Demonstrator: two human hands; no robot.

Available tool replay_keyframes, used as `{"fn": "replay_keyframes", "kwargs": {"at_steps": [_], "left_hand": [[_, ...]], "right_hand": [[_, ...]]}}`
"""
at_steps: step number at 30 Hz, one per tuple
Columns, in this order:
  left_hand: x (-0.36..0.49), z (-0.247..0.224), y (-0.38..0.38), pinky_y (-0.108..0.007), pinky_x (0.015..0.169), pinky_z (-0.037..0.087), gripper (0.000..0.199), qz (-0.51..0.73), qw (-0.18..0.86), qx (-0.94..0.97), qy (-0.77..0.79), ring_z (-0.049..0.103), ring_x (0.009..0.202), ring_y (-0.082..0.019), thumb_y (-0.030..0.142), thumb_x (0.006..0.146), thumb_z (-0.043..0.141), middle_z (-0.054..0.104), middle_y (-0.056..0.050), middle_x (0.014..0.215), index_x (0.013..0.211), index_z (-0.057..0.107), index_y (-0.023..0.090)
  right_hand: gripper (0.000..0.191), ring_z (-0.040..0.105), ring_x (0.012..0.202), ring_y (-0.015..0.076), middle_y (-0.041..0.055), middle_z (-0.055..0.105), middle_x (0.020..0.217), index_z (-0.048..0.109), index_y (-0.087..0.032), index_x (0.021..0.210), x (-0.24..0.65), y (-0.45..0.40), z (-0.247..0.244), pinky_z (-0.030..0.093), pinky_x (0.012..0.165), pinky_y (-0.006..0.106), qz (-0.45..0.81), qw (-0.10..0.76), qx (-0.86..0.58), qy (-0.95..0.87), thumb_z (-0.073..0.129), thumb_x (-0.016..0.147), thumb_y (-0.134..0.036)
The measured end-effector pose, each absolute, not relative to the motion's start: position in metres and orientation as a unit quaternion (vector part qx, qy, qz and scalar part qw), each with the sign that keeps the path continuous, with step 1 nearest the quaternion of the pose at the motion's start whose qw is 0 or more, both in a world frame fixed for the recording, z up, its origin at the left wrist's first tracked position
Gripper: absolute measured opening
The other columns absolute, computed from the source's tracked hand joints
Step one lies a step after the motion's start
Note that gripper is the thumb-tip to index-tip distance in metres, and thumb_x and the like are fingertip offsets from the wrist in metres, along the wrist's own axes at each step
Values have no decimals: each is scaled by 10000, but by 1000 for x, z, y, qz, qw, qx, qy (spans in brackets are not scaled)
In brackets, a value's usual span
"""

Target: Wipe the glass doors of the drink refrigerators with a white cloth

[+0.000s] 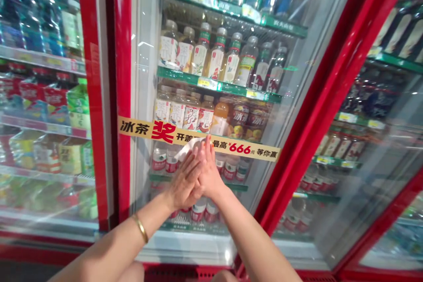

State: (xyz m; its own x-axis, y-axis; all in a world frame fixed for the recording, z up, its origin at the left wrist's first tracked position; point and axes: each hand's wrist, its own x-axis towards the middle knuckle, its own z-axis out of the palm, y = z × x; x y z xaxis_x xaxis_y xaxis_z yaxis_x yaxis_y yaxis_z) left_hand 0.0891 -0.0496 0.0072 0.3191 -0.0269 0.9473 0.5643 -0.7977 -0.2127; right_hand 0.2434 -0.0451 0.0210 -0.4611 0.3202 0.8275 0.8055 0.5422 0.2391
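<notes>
My left hand (pixel 185 181) and my right hand (pixel 210 172) meet in front of a glass fridge door, fingers pointing up. A piece of white tissue or cloth (pixel 189 148) shows at the fingertips of my left hand, against the glass. The fingers of both hands are extended and lie close together, partly overlapping. Across the door runs a yellow strip (pixel 246 147) with black and red lettering; the hands cover part of its middle. A gold bangle (pixel 140 229) circles my left wrist.
Behind the glass, green-edged shelves (pixel 221 81) hold several bottles (pixel 199 55). Red door frames (pixel 123 75) stand on both sides. More drinks fridges are at the left, with blue bottles (pixel 51 22), and at the right.
</notes>
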Motion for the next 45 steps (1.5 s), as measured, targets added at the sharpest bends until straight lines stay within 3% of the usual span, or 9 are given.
{"fn": "replay_keyframes", "kwargs": {"at_steps": [5, 12, 15, 21, 27, 30, 35, 41, 45], "left_hand": [[91, 2, -27, -492, 1440, 24, 752, -481, 336, -749, -306, 60, 1747, -214, 405, 1116, 419, 357, -28, 1801, 1788, 104, 288], [46, 110, 3, -606, 1429, 47, 892, -580, 324, -628, -406, -21, 1746, -311, 508, 1111, 436, 14, -108, 1865, 1779, -81, 221], [63, 142, 3, -625, 1423, 4, 922, -564, 363, -622, -405, -107, 1738, -321, 544, 1105, 436, -24, -118, 1868, 1776, -90, 191], [13, 103, -2, -574, 1417, -111, 911, -319, 505, -765, -243, -53, 1749, -256, 669, 1043, 532, 146, 9, 1866, 1784, 115, 343], [-21, 167, 11, -786, 1334, -62, 1076, -480, 384, -669, -417, -168, 1706, -453, 670, 1030, 554, -196, -178, 1836, 1778, -96, 251], [19, 147, 8, -740, 1365, -40, 1184, -461, 400, -698, -375, -183, 1706, -449, 682, 969, 652, -192, -181, 1837, 1780, -77, 221], [-5, 60, -3, -578, 1418, -42, 1131, -333, 457, -787, -245, -73, 1745, -332, 767, 928, 659, -2, -74, 1880, 1790, 92, 302], [-39, 86, -2, -770, 1357, -34, 1043, -515, 320, -644, -467, -218, 1693, -462, 635, 1038, 565, -259, -128, 1830, 1785, -44, 236], [25, 41, -7, -732, 1378, -49, 1097, -445, 322, -710, -441, -215, 1700, -418, 645, 971, 673, -180, -94, 1852, 1791, 33, 297]], "right_hand": [[985, -16, 1743, 351, 81, -130, 1864, -91, -220, 1782, 309, -51, 70, 332, 1358, 658, -426, 399, -314, -749, 530, 1017, -221], [907, 149, 1733, 338, 49, 65, 1868, 47, -289, 1793, 375, -45, 137, 142, 1415, 641, -528, 371, -418, -640, 581, 1064, -368], [846, 185, 1730, 281, 54, 144, 1860, 110, -259, 1792, 373, -40, 137, 81, 1433, 560, -539, 379, -408, -632, 552, 1087, -408], [815, 142, 1739, 252, 42, 191, 1851, 187, -259, 1784, 376, -46, 115, 64, 1436, 504, -538, 400, -391, -631, 571, 1074, -370], [842, 128, 1742, 303, 15, 154, 1862, 216, -303, 1779, 390, -48, 85, -4, 1420, 608, -556, 402, -372, -625, 581, 1021, -342], [873, 110, 1741, 352, 56, 124, 1867, 214, -283, 1781, 391, -47, 76, 37, 1407, 661, -550, 437, -417, -577, 614, 1009, -359], [841, 216, 1725, 307, 79, 352, 1810, 260, -272, 1770, 396, -51, 63, 128, 1417, 607, -526, 423, -391, -625, 625, 1021, -383], [829, 267, 1709, 341, 103, 426, 1778, 297, -270, 1759, 400, -52, 59, 179, 1395, 649, -524, 422, -395, -625, 621, 1005, -392], [818, 283, 1703, 349, 100, 411, 1787, 306, -270, 1757, 399, -51, 58, 179, 1394, 641, -518, 431, -398, -622, 609, 1005, -380]]}}
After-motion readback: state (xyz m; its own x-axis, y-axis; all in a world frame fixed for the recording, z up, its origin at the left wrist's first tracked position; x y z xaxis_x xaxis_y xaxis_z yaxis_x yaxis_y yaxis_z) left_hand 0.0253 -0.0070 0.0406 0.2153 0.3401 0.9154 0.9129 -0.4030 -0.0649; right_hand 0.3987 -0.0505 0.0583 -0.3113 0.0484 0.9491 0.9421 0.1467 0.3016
